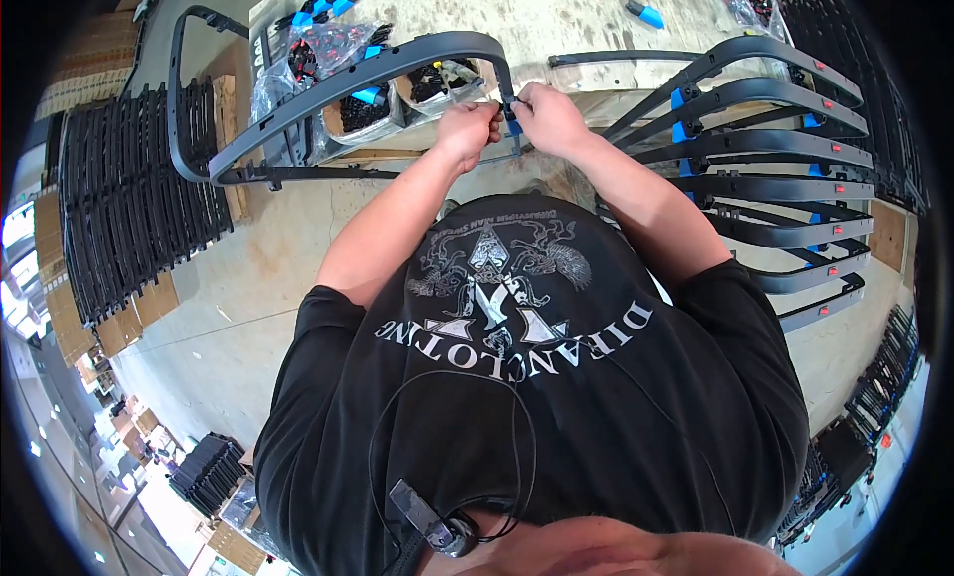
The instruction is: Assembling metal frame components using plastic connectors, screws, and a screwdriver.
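Working close at the narrow end of a large dark-grey curved frame (427, 47), both bare hands together. Right hand (553, 121): thumb and fingertips closed on the frame's downturned leg, beside a small bright-blue patch (514, 127). Left hand (467, 137): fingers curled just beside that leg; I cannot tell whether they pinch a small part, as the knuckles hide it.

Frame lies in front of the body, at the near edge of a pale plywood bench (586, 24), its long side reaching out to the left. What bears that far end I can't make out.

My judgement: let the right hand steady the leg while the left does the fine work, wrists low, fingertips square to the surface. Long overhang could twist the joint; I'd check it sits quiet before pressing.

Farther out: heaped small black parts (360, 116), a crinkled clear plastic bag (343, 41). Off right, a row of similar dark curved frames with red spots (780, 144).
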Available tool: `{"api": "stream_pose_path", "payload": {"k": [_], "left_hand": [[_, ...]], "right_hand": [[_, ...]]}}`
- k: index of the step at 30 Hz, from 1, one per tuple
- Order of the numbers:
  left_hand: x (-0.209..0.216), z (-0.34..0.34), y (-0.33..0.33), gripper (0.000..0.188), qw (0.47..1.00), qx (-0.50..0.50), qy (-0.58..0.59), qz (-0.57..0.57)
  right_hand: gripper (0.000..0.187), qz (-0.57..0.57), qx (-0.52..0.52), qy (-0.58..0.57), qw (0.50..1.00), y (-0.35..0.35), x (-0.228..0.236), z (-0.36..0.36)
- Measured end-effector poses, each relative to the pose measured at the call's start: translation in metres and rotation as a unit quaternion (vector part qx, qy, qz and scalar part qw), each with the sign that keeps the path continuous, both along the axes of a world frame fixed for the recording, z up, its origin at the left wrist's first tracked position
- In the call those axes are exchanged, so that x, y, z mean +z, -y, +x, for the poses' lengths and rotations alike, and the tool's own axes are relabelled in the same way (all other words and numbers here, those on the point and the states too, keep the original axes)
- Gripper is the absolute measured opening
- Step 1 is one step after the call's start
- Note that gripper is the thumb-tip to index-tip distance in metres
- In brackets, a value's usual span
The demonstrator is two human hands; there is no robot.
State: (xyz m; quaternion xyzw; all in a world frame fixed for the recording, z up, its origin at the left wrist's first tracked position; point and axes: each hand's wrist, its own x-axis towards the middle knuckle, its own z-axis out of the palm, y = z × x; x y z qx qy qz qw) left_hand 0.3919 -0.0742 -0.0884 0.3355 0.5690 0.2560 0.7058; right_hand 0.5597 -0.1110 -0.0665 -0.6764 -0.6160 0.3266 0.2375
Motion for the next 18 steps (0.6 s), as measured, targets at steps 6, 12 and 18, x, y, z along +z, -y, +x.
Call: {"api": "stream_pose_path", "payload": {"k": [6, 12, 18], "left_hand": [[-0.001, -0.0028, -0.0047, 0.017, 0.998, -0.006, 0.034, -0.051], [-0.0036, -0.0032, -0.0076, 0.031, 0.985, -0.044, 0.105, -0.129], [-0.0048, 0.002, -0.0048, 0.036, 0.973, 0.0, 0.138, -0.185]], "right_hand": [[0.028, 0.005, 0.032, 0.023, 0.999, -0.0069, -0.005, 0.0045], [0.027, -0.02, 0.043, 0.019, 0.999, -0.0081, -0.0033, 0.0071], [0.026, -0.019, 0.039, 0.011, 0.999, -0.0083, -0.0041, 0.0067]]}}
